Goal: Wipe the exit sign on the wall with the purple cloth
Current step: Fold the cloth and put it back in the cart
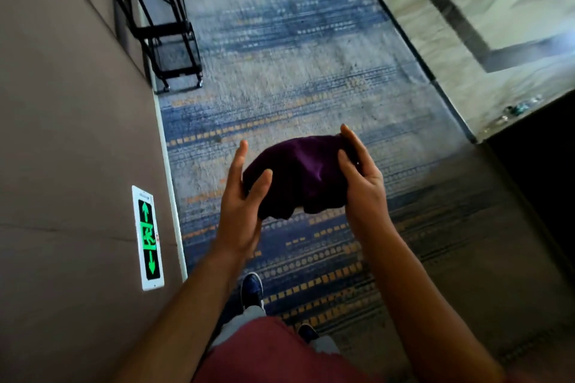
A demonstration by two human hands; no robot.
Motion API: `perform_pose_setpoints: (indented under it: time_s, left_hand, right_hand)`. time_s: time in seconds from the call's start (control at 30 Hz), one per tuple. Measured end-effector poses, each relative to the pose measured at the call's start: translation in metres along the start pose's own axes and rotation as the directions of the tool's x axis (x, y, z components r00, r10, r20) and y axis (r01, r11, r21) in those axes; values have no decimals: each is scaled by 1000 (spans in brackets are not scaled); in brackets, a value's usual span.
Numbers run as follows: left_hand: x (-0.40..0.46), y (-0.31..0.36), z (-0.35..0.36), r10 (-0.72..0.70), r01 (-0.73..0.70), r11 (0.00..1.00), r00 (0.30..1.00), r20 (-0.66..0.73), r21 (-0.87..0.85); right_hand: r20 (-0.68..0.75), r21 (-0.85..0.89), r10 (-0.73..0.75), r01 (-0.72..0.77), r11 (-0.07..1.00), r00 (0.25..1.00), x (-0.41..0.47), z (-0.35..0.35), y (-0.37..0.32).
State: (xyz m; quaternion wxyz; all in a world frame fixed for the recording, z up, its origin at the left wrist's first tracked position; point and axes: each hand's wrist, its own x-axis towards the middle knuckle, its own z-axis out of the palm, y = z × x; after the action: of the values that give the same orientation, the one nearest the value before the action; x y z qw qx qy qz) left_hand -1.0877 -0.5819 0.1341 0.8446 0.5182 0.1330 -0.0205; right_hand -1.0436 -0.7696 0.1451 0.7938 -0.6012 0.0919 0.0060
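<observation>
The purple cloth (298, 174) hangs bunched between both hands above the carpet (311, 71); the left hand (242, 205) supports it with near-straight fingers, thumb laid on top; the right hand (361, 171) seems to pinch its far edge, though blur obscures the grip; the exit sign (148, 238) glows low on the wall (62, 134), well apart to the left.

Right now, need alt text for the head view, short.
Seen from above, a person's left hand and right hand hold a bunched purple cloth between them over a blue patterned carpet. A green-lit exit sign sits low on the brown wall to the left, untouched. A black metal rack stands farther along that wall.
</observation>
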Motion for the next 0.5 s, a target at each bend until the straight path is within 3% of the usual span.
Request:
perform_pose_setpoints:
  time_s: [0.13, 0.23, 0.33, 0.5]
  left_hand:
    - [19, 38, 0, 194, -195, 981, 980, 50, 19]
    - [38, 55, 5, 167, -211, 955, 963, 213, 206]
    - [60, 59, 16, 88, -163, 950, 959, 269, 268]
    - [108, 70, 23, 141, -198, 954, 959, 246, 224]
  right_hand:
    - [-175, 58, -36, 47, 997, 984, 9, 27, -15]
    - [-244, 100, -5, 30, 995, 970, 17, 43, -20]
    - [-196, 98, -33, 53, 994, 980, 27, 53, -28]
    - [-122, 105, -96, 109, 989, 988, 69, 37, -41]
